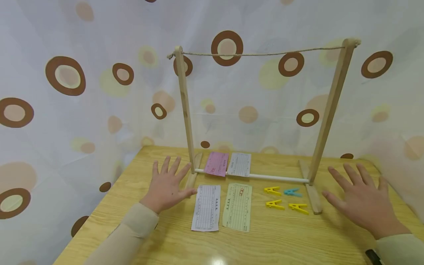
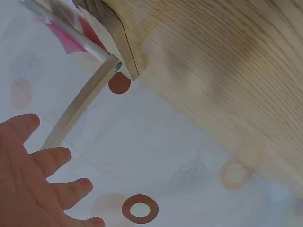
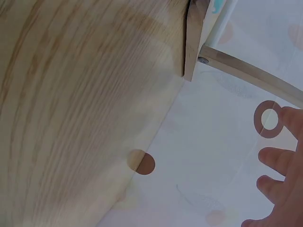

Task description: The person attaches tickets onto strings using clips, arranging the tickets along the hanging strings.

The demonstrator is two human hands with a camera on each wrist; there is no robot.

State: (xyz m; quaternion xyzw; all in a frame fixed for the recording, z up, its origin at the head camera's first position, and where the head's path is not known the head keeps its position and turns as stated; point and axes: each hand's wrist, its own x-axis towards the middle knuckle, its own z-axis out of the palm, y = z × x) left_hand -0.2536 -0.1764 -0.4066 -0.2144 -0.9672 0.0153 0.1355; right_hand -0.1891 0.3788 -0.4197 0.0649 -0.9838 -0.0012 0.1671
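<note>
Fingers spread and holding nothing, my left hand (image 1: 168, 187) is beside the left foot of a wooden frame. My right hand (image 1: 367, 198), also spread and holding nothing, is to the right of the frame's right foot (image 1: 313, 198). Between the hands lie a white printed slip (image 1: 206, 208) and a pale green slip (image 1: 237, 207). Behind them, a pink slip (image 1: 216, 164) and another white slip (image 1: 239, 164) lie across the white bar (image 1: 278, 178). Several yellow clothespins (image 1: 275, 204) and a blue clothespin (image 1: 293, 192) lie inside the right foot.
A twine line (image 1: 265, 55) runs between the tops of the left post (image 1: 185, 106) and the right post (image 1: 332, 106). The wooden table (image 1: 265, 246) meets a white curtain (image 1: 132, 44) with brown ring patterns at the back and sides.
</note>
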